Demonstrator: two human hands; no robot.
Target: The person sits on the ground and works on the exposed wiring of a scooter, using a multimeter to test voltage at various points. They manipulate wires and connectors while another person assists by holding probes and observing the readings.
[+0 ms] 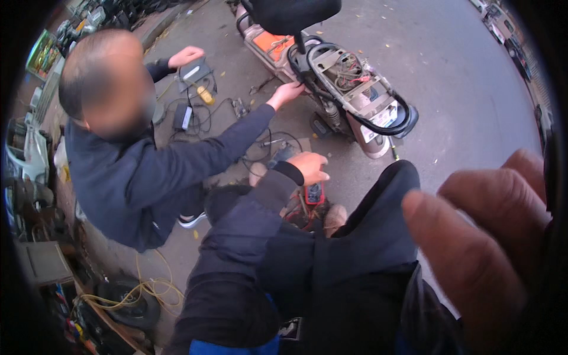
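My left hand [309, 168] hovers in front of my lap with its fingers apart and nothing in them. Just below it a red-rimmed multimeter [314, 193] rests on a tangle of wires between my shoes. My right hand [482, 236] looms very close at the right edge, slightly blurred. Its fingers are bent but apart, with nothing seen in them; part of it is cut off. Ahead stands a partly stripped electric scooter [361, 103], its black seat [293, 15] raised. A bundle of wires [349, 71] shows inside its rear frame.
At left a person [130, 171] crouches, one hand [288, 94] at the scooter's frame, the other [186, 57] by a grey box [196, 71]. A black power adapter [183, 116], cables and a yellow tool [205, 95] lie on the pavement. Yellow cable [139, 290] and a tyre [127, 305] lie lower left.
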